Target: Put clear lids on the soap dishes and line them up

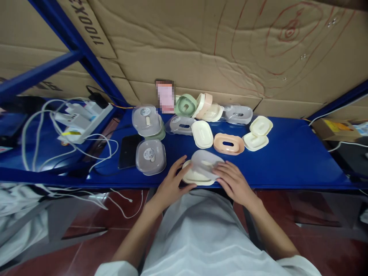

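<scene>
Where the blue counter [287, 161] meets its near edge, a cream tray [193, 178] lies with a clear lid [204, 163] tilted on top of it. Left hand [172, 182] curls against the tray's left side, its grip clamped on tray and lid; right hand [233, 180] presses the lid's right edge, fingers together. Just left stands a lidded box [150, 156]; behind, a peach dish [229, 143].

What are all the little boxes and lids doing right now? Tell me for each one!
clear lid: tilted, held over the cream tray by both hands.
cream tray: flat at the table edge, partly covered.
left hand: grips the tray's left end.
right hand: fingers on the lid.
closed boxes: lids on, two of them.
peach tray: lies open, uncovered.
phone: screen dark.
</scene>
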A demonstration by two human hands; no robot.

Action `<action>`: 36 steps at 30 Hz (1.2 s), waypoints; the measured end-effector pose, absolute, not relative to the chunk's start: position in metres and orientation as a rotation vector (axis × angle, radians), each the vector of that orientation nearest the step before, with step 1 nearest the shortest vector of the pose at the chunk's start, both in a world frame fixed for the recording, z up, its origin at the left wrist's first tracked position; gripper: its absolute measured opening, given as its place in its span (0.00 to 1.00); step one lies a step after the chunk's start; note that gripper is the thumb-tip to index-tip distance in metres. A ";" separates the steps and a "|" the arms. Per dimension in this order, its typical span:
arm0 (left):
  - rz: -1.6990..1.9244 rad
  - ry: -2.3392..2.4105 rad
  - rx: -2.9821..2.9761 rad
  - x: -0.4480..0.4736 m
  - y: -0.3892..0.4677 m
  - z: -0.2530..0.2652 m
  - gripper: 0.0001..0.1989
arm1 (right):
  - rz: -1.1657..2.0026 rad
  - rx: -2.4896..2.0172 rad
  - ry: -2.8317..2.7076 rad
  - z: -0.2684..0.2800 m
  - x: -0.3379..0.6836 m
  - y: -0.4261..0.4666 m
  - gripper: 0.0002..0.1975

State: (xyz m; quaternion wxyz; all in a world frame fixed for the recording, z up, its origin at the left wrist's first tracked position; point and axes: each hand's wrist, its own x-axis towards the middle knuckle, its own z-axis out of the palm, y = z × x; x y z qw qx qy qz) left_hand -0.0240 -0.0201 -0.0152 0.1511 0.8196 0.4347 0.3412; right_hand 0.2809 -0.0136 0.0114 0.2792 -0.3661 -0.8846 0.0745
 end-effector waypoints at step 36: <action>1.133 1.246 2.405 -0.022 -0.019 -0.020 0.14 | 0.130 -0.907 -2.155 0.059 0.179 0.163 0.17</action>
